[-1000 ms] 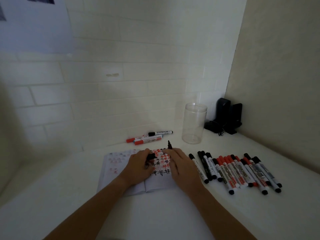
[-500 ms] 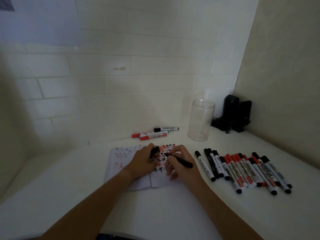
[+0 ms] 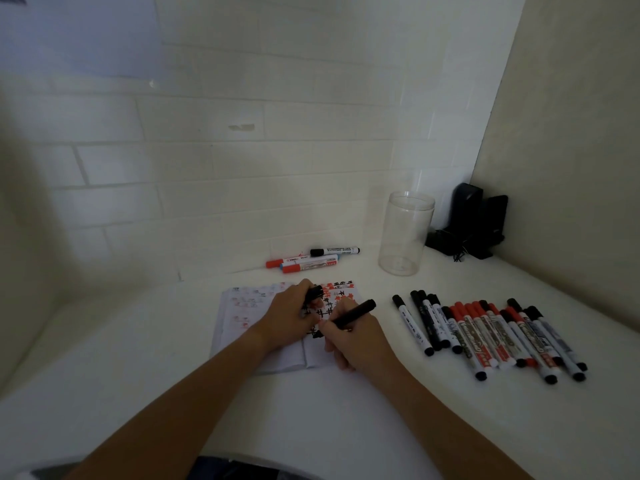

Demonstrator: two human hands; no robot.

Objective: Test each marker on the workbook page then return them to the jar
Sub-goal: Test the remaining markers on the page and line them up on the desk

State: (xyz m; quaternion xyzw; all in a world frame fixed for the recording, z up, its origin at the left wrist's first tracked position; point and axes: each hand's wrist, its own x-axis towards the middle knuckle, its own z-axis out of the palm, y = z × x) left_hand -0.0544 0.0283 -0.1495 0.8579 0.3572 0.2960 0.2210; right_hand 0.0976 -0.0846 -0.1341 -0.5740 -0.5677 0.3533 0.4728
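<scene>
Head view: right hand (image 3: pixel 353 336) grips black marker (image 3: pixel 356 312), tip on workbook (image 3: pixel 242 313); left hand (image 3: pixel 289 315) pins page, pinching cap (image 3: pixel 316 292); jar (image 3: pixel 405 233) empty.

The room is dim and the picture soft and slightly grainy. Pale, bluish light falls on the upper left of the tiled wall (image 3: pixel 242 109); the left edge sinks into shadow. Wide-angle distortion bends the tile lines and the countertop (image 3: pixel 346 427) near the frame's edges.
</scene>
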